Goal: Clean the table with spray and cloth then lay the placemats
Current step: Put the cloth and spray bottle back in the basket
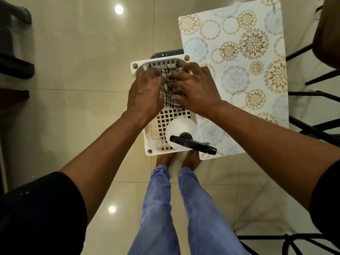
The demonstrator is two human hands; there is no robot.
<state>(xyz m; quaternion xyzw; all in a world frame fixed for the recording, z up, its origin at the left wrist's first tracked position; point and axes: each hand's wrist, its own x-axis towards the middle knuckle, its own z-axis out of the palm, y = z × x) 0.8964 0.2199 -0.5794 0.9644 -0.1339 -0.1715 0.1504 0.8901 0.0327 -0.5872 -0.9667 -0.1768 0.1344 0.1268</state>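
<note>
We look straight down into a white slotted basket (181, 115), and we place everything by it. In its far half lies a checked cloth (170, 92). The left hand (145, 92) and right hand (195, 89) both rest on that cloth, fingers bent over its folds and seeming to hold it, though the left hand is blurred. In the basket's near end stands a clear spray bottle (181, 129) with a black trigger head pointing right. A placemat (237, 57) printed with gold and grey circles lies on the glass worktop (257, 199) just right of the basket, its edge touching the basket's rim.
</note>
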